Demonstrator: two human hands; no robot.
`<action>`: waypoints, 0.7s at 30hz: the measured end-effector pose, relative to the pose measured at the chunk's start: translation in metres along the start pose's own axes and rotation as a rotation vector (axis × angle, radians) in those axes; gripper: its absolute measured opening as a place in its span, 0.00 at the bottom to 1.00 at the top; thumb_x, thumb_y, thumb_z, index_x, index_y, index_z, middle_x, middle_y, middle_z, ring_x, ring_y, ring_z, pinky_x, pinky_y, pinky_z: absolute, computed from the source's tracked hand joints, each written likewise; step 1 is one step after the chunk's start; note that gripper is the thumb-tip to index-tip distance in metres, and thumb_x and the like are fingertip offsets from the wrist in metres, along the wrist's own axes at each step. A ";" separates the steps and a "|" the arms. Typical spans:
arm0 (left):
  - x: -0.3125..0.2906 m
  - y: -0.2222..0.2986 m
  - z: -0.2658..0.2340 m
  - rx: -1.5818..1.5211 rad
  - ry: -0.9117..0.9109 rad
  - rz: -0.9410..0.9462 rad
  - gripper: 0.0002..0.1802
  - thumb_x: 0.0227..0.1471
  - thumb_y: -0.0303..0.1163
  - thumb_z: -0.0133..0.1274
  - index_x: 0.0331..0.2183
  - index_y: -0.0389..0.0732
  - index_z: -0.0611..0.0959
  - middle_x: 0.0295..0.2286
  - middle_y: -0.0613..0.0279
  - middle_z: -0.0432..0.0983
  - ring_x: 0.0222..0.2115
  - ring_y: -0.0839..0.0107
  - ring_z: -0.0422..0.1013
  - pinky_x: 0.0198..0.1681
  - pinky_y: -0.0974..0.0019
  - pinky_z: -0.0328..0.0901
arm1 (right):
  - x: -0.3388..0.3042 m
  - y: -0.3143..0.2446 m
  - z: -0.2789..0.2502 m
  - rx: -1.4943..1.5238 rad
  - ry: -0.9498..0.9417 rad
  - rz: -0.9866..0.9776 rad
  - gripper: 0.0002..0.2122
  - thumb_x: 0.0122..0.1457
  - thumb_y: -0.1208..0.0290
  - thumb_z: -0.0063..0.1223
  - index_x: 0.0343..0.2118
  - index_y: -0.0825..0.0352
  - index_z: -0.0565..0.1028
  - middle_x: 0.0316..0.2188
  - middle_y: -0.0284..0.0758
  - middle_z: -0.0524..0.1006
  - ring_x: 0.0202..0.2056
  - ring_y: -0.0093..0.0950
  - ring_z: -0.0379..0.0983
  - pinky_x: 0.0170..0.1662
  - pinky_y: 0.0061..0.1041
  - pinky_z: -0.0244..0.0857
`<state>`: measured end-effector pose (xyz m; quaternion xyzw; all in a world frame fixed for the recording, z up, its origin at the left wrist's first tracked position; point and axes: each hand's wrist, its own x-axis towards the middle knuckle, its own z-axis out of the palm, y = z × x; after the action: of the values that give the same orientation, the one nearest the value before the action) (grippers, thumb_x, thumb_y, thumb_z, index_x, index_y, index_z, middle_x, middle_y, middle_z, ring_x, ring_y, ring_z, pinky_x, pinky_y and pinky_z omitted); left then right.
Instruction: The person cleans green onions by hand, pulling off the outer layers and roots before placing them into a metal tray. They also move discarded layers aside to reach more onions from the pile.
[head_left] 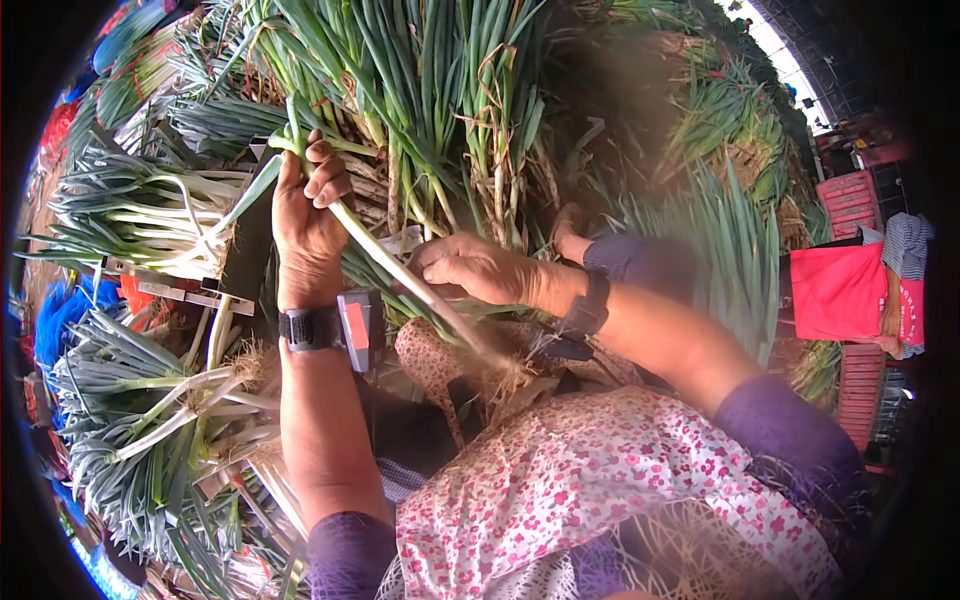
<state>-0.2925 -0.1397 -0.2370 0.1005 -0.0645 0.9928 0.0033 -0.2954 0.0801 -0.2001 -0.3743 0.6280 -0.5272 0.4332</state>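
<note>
Far left, piled scallions (150, 225). Left hand (308, 215) grips 1 long scallion (372, 239) by its upper stalk; it slants down-right to the roots (512, 378). Right hand (482, 268) curls beside mid-stalk; can't tell if gripping. Steady, light hold up top probably best, avoids snapping.

Green onion (390, 255): single, long, pale shaft; green upper end. Pose: diagonal, green end upper left, root end lower right.
</note>
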 end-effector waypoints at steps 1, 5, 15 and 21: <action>0.001 0.004 -0.001 -0.018 -0.007 -0.003 0.21 0.59 0.40 0.37 0.41 0.29 0.68 0.26 0.60 0.66 0.17 0.78 0.57 0.18 0.76 0.56 | -0.004 0.011 -0.003 -0.003 0.003 -0.003 0.16 0.54 0.67 0.36 0.37 0.72 0.75 0.25 0.35 0.74 0.27 0.21 0.67 0.33 0.20 0.62; -0.006 0.023 -0.001 0.011 -0.011 0.064 0.21 0.59 0.40 0.37 0.42 0.28 0.68 0.26 0.60 0.66 0.17 0.78 0.56 0.17 0.76 0.56 | -0.032 0.021 0.004 -0.349 0.050 0.089 0.10 0.53 0.71 0.42 0.28 0.71 0.76 0.22 0.35 0.77 0.22 0.21 0.69 0.27 0.21 0.64; -0.010 0.052 0.002 0.121 0.015 0.245 0.16 0.61 0.39 0.33 0.35 0.35 0.68 0.24 0.62 0.64 0.17 0.76 0.54 0.18 0.75 0.54 | -0.174 0.125 -0.070 -1.129 -0.273 0.692 0.15 0.53 0.62 0.43 0.40 0.64 0.73 0.37 0.45 0.73 0.38 0.38 0.71 0.39 0.38 0.64; 0.006 0.016 -0.009 0.472 0.472 0.486 0.14 0.60 0.40 0.35 0.35 0.40 0.68 0.24 0.64 0.64 0.19 0.76 0.57 0.19 0.75 0.54 | -0.033 0.032 -0.001 -0.345 0.345 0.004 0.21 0.51 0.65 0.56 0.47 0.64 0.66 0.32 0.42 0.75 0.36 0.29 0.73 0.43 0.24 0.67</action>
<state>-0.3001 -0.1541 -0.2461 -0.1502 0.1456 0.9480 -0.2398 -0.2858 0.1164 -0.2265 -0.3460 0.7740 -0.4674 0.2504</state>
